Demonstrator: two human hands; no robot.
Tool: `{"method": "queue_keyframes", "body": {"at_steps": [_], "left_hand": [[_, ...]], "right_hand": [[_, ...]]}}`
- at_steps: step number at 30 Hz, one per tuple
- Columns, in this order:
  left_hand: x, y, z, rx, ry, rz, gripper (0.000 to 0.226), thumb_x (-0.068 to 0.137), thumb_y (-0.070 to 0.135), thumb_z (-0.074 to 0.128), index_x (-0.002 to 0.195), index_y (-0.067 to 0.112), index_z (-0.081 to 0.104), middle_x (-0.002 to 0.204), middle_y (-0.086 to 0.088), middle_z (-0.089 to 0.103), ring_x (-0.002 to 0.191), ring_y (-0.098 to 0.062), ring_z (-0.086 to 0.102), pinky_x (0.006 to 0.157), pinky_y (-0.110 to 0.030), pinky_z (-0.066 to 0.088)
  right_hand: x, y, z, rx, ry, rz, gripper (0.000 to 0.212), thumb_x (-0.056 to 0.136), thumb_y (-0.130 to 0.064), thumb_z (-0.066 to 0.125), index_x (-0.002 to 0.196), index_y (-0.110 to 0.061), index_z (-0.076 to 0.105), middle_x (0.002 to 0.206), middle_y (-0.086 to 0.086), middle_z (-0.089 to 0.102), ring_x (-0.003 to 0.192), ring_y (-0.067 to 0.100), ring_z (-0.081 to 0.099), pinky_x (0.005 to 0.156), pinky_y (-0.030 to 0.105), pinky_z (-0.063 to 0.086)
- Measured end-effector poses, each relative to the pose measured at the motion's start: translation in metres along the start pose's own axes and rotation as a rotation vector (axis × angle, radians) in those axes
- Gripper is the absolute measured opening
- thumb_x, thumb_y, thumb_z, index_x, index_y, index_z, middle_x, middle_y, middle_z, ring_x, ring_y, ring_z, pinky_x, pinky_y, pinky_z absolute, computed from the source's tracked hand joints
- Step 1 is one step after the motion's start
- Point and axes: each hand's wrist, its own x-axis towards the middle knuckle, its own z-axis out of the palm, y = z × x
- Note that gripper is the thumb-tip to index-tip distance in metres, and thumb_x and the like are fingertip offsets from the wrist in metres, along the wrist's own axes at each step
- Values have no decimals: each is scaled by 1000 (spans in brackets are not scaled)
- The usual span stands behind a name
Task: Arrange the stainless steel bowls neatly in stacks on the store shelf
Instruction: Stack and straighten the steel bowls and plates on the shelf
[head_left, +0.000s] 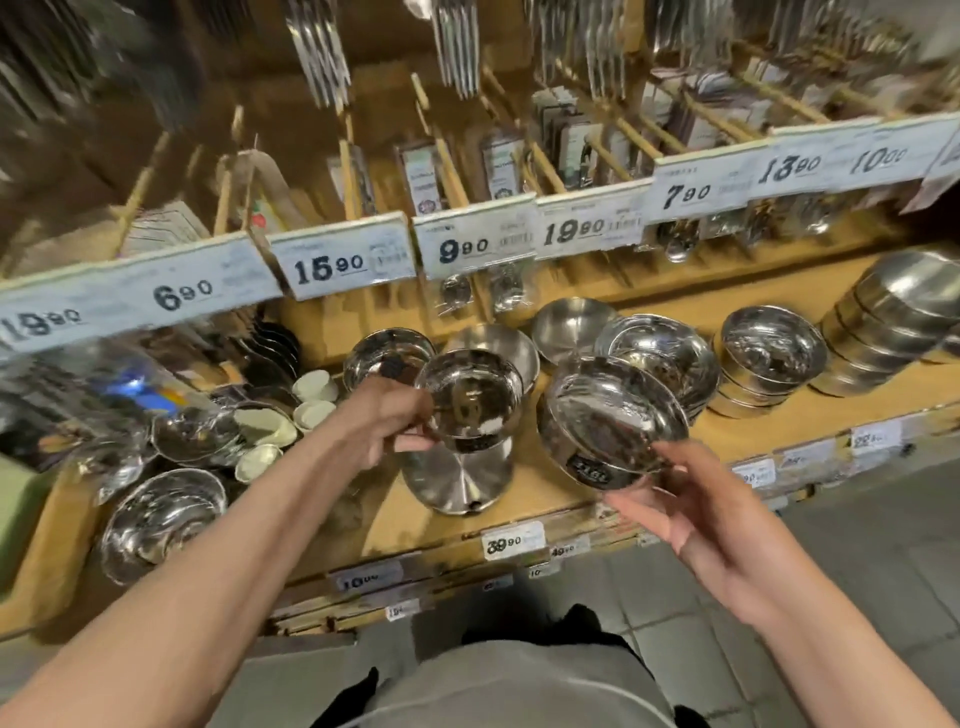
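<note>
Nearest the camera, two bare forearms reach out over a grey top toward the store shelf (545, 493). The right hand (691, 512) holds a steel bowl (613, 421) tilted toward the viewer, its fingers (631, 506) curled under the base beside a dark label and the thumb on the near rim. The left hand (387, 415) pinches the near rim of a second bowl (470, 400), held upright just above an upturned bowl (460, 480) that rests on the shelf; whether the two touch is hard to tell through the motion blur.

Both bowls are off the shelf surface, so the step in hand looks like gathering loose bowls to nest them. Finished-looking stacks (769, 364) stand to the right, with a leaning row (893, 322) beyond them, while loose bowls (161, 514) lie scattered at the left.

The next move probably calls for levelling the tilted bowl, matching it in size to a partner, and lowering one squarely into the other, rim to rim, without the steel slipping from the fingers.
</note>
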Motion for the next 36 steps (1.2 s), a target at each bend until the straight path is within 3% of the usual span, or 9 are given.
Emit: {"method": "queue_keyframes", "body": {"at_steps": [2, 9, 12, 14, 17, 21, 29, 32, 36], "left_hand": [[-10, -6, -4, 22, -80, 5, 25, 94, -2, 57, 69, 2, 55, 45, -5, 55, 31, -11, 48, 34, -18, 35], [-35, -9, -4, -38, -81, 11, 14, 96, 1, 57, 97, -12, 63, 51, -12, 62, 31, -13, 42, 27, -20, 28], [-32, -4, -2, -38, -46, 66, 9, 93, -1, 62, 95, -10, 65, 81, -30, 73, 42, -19, 51, 31, -21, 35], [-27, -2, -1, -62, -20, 79, 9, 93, -2, 64, 87, -9, 64, 82, -28, 75, 51, -23, 66, 40, -25, 50], [-24, 4, -1, -57, -70, 89, 11, 91, 1, 68, 80, 0, 65, 53, -7, 68, 50, -18, 70, 60, -31, 65], [-24, 7, -4, 12, -137, 132, 4, 88, 1, 69, 84, 1, 68, 50, -2, 64, 55, -16, 70, 95, -45, 59], [-29, 7, -6, -2, -198, 181, 7, 88, 5, 73, 89, -1, 70, 59, 0, 72, 61, -12, 74, 78, -29, 64], [-31, 4, -12, -80, -272, 173, 22, 90, 7, 73, 109, -3, 72, 93, -11, 80, 89, -20, 78, 74, -24, 63], [-34, 2, -22, -227, -309, 107, 27, 96, 0, 63, 123, 0, 67, 107, -16, 78, 97, -24, 77, 75, -29, 64]], "right_hand": [[0, -11, 11, -81, -18, 17, 39, 69, -17, 74, 100, -4, 55, 65, 16, 66, 60, 26, 72, 49, 27, 60], [14, -32, 56, -240, -127, -24, 8, 90, -7, 67, 93, -1, 61, 68, 12, 69, 71, 21, 71, 66, 29, 64], [21, -36, 74, -304, -106, -15, 6, 93, -4, 63, 97, 1, 63, 72, 14, 70, 73, 21, 72, 63, 28, 64], [26, -37, 82, -366, -100, -1, 10, 95, -5, 62, 101, 2, 64, 73, 14, 71, 73, 21, 74, 64, 29, 65], [33, -37, 88, -423, -86, 12, 10, 96, -6, 59, 99, 2, 63, 69, 14, 71, 68, 21, 74, 66, 30, 64], [40, -35, 91, -463, -54, 12, 11, 96, -6, 56, 96, 2, 63, 71, 15, 73, 69, 22, 74, 54, 25, 62], [49, -28, 94, -866, 30, -34, 20, 95, -18, 53, 106, -4, 63, 107, 24, 65, 90, 31, 63, 62, 36, 62], [48, -27, 99, -834, -30, -17, 19, 96, -11, 50, 92, -4, 67, 92, 17, 69, 75, 28, 64, 61, 36, 62], [46, -22, 107, -840, -64, -62, 21, 93, -6, 50, 82, -4, 68, 80, 16, 74, 68, 25, 67, 55, 29, 60]]}}
